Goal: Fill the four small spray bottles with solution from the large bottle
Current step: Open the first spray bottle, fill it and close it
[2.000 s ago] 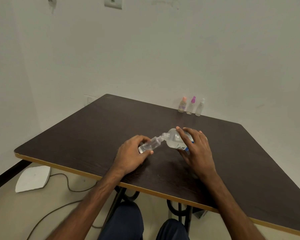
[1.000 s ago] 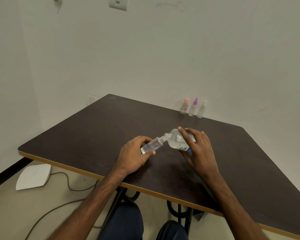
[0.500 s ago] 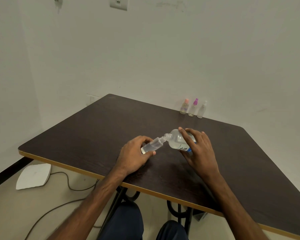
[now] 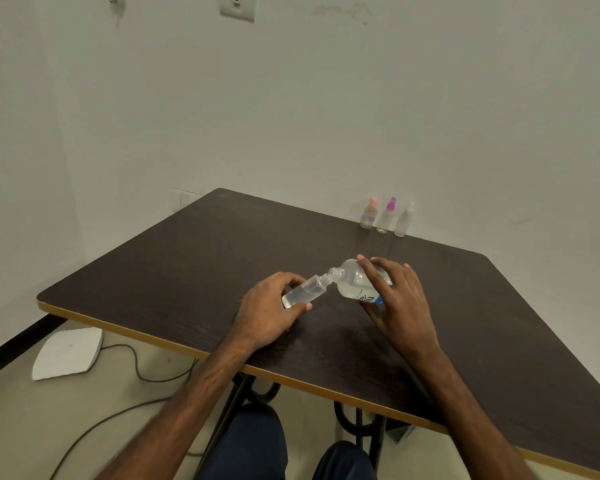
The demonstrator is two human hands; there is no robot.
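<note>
My left hand (image 4: 269,308) grips a small clear bottle (image 4: 305,291) with no cap, tilted with its open neck up and to the right. My right hand (image 4: 395,294) holds the large clear bottle (image 4: 352,280) with a blue and white label, tipped to the left so that its open mouth meets the small bottle's neck. Clear liquid shows in both. Both are held just above the dark table (image 4: 187,271). Three capped small spray bottles stand at the far edge by the wall: orange cap (image 4: 368,214), purple cap (image 4: 386,216), white cap (image 4: 405,220).
A white wall runs close behind the table's far edge. The table's front edge (image 4: 146,336) has a yellow band. On the floor at the left lie a white flat object (image 4: 68,353) and a cable (image 4: 136,372). My knees (image 4: 243,445) are under the table.
Almost nothing has moved. Both hands keep the two bottles mouth to mouth in the same tilted pose; the view shifted slightly after the earliest frame.
</note>
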